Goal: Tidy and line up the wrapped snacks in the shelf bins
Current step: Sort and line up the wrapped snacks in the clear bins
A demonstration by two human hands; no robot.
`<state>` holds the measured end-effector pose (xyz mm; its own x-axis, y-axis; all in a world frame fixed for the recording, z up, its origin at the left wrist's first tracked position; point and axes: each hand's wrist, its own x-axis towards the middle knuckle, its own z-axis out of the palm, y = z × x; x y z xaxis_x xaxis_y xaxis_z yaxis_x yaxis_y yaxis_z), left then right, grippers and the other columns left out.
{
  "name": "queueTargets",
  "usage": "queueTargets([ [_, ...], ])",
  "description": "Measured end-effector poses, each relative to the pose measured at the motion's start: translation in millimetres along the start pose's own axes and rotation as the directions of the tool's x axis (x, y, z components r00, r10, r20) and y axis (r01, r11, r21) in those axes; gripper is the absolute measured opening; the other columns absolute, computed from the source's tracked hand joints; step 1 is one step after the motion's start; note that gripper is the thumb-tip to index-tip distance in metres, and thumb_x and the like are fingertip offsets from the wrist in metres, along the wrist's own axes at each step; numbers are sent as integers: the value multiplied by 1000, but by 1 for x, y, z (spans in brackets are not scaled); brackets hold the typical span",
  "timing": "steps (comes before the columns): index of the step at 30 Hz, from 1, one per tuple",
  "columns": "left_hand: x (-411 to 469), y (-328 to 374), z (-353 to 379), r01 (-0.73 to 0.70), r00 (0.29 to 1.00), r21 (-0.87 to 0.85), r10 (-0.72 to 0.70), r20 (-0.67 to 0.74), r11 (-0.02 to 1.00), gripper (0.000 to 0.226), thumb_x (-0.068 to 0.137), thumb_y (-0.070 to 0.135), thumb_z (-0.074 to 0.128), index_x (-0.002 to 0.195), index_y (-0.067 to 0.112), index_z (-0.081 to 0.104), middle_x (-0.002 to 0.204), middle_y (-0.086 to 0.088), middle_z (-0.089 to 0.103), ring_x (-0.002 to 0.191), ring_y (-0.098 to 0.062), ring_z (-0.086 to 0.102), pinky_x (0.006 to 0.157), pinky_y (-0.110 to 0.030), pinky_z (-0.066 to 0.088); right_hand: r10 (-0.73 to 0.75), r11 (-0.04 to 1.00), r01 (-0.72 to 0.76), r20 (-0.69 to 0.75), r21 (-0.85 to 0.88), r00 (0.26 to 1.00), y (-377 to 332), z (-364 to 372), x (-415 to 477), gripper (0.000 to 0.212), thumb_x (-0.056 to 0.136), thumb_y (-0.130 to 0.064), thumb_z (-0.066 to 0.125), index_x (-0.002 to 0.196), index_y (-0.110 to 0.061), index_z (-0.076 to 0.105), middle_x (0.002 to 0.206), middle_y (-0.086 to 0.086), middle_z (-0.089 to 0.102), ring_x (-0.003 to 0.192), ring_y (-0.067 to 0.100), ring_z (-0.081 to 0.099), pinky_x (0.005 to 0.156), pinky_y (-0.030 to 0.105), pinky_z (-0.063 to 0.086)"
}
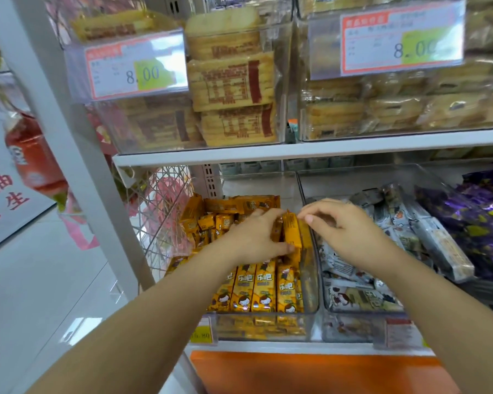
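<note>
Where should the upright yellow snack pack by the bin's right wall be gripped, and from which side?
Probably pinch the yellow pack by its broad faces near the top, from above: it stands on end, its lower half sits among neighbours, and the clear bin wall blocks the right.

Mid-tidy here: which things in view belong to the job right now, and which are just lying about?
In the job: left hand, gripping the upright yellow bars; right hand at their top; front row of yellow bars; their clear bin.

Just about: grey-white packets next door; purple packets; biscuit packs above; price tags; red bottle.
</note>
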<state>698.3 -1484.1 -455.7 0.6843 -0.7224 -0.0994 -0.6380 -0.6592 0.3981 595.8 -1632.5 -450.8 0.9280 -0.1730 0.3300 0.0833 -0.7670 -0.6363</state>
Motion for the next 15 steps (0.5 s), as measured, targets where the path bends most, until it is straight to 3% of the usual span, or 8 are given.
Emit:
queueTargets([
  [3, 18, 10, 13, -28, 999, -22, 29, 32, 999, 65, 85, 40, 66, 140, 26, 36, 124, -11, 51, 114, -28, 53, 87, -34, 46, -8, 1000, 8, 18, -22, 1000, 0, 3, 2, 17, 94, -20, 53, 100, -27, 67, 101, -10, 62, 95, 4, 55, 86, 26, 45],
  [5, 24, 11, 18, -22, 1000, -55, 23, 9, 998, 49, 85, 34, 66, 129, 21, 47, 94, -3, 56, 88, -21, 59, 64, -27, 41, -12, 1000, 13, 32, -28, 999, 0, 3, 2, 17, 94, -20, 53, 100, -28, 67, 101, -15, 60, 97, 1, 53, 86, 22, 42],
  [7, 23, 9, 16, -10, 1000, -159, 8, -16, 987, 35, 84, 26, 65, 116, 23, 53, 84, 4, 54, 70, -10, 53, 55, -23, 36, -14, 999, 16, 40, -35, 999, 0, 2, 2, 17, 94, -20, 53, 100, -29, 67, 101, -17, 59, 97, -2, 51, 83, 15, 39],
  [9, 20, 4, 11, -1, 999, -270, -11, -43, 963, 21, 86, 22, 61, 104, 27, 54, 91, 7, 59, 70, -6, 55, 56, -21, 39, -13, 999, 15, 45, -43, 999, 0, 0, 2, 18, 94, -20, 53, 101, -29, 67, 102, -16, 59, 97, -2, 51, 80, 11, 37],
  [11, 13, -3, 5, 24, 995, -418, -61, -75, 908, 14, 90, 20, 56, 101, 28, 57, 95, 8, 63, 76, -7, 61, 63, -20, 45, -8, 998, 11, 49, -55, 999, 0, 0, 2, 20, 94, -21, 52, 103, -29, 67, 105, -14, 61, 99, 0, 51, 83, 16, 37],
  [15, -8, -17, -7, 61, 991, -709, -125, -39, 702, 22, 86, 9, 53, 96, 26, 63, 93, -3, 66, 88, -21, 62, 85, -38, 51, 2, 999, 1, 43, -54, 999, -1, 2, 1, 21, 94, -21, 53, 110, -29, 64, 115, -14, 58, 107, 0, 47, 91, 20, 34],
])
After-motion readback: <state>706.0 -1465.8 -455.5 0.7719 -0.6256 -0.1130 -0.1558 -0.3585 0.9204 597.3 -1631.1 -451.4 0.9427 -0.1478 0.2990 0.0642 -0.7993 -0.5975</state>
